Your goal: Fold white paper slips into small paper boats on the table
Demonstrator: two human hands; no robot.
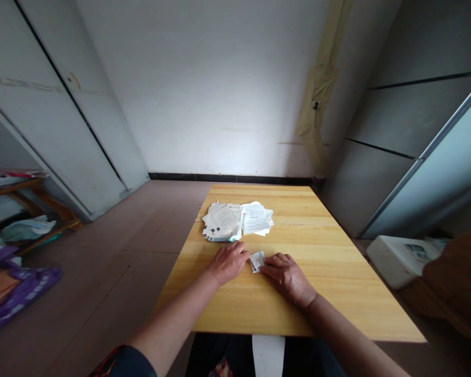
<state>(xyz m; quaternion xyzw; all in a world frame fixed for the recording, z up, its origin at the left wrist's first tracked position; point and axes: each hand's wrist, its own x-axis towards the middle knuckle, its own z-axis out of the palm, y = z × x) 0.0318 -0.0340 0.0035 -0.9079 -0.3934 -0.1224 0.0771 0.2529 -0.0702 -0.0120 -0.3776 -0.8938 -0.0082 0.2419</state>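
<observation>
A small folded piece of printed white paper [256, 260] lies on the wooden table between my hands, its layers slightly lifted at the front. My left hand [228, 262] has its fingers closed at the paper's left edge. At the lower right corner, my right hand [289, 277] pinches the paper between thumb and curled fingers. Just beyond my left hand is a pile of printed paper sheets [222, 220], loosely stacked. Beside it on the right sits a smaller stack of printed sheets [255, 217], fanned at the edges.
The light wooden table [337, 293] stands before a white wall [212, 94]. A white cabinet [63, 104] is at left, with a purple bag [27, 293] on the floor. On the right are a grey panelled cabinet [388, 115] and a white box [394, 259].
</observation>
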